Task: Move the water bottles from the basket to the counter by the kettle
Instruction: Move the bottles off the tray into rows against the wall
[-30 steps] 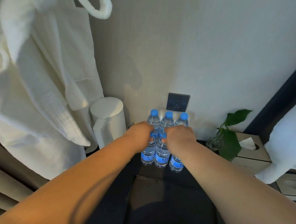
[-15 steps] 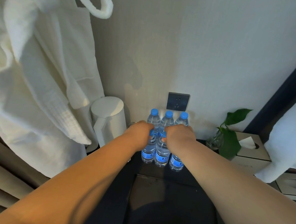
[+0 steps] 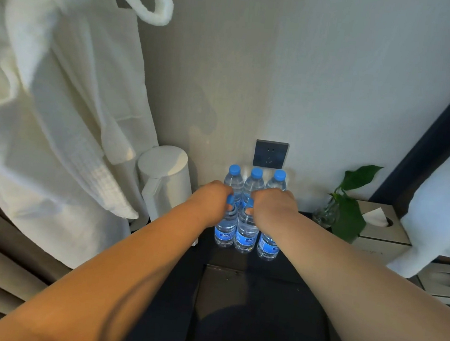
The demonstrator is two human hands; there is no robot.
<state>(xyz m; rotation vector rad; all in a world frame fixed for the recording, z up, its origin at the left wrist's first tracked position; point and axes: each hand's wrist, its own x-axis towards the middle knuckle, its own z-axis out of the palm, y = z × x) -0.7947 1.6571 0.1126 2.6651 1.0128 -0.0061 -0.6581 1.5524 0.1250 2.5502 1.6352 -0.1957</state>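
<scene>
Several clear water bottles with blue caps and blue labels stand in two rows on the dark counter (image 3: 237, 259), right of the white kettle (image 3: 167, 175). Three back bottles (image 3: 255, 180) stand against the wall. My left hand (image 3: 211, 196) grips the cap end of the front left bottle (image 3: 225, 229). My right hand (image 3: 274, 206) grips the top of the front middle bottle (image 3: 245, 234) and covers the top of the front right bottle (image 3: 268, 244). No basket is in view.
A white bathrobe (image 3: 60, 99) hangs at the left, touching the kettle. A wall socket (image 3: 270, 154) sits above the bottles. A plant in a glass vase (image 3: 343, 209) and a tissue box (image 3: 382, 232) stand to the right.
Both hands stay on the front bottle tops. Nothing has visibly moved apart from a slight shift of the camera.
</scene>
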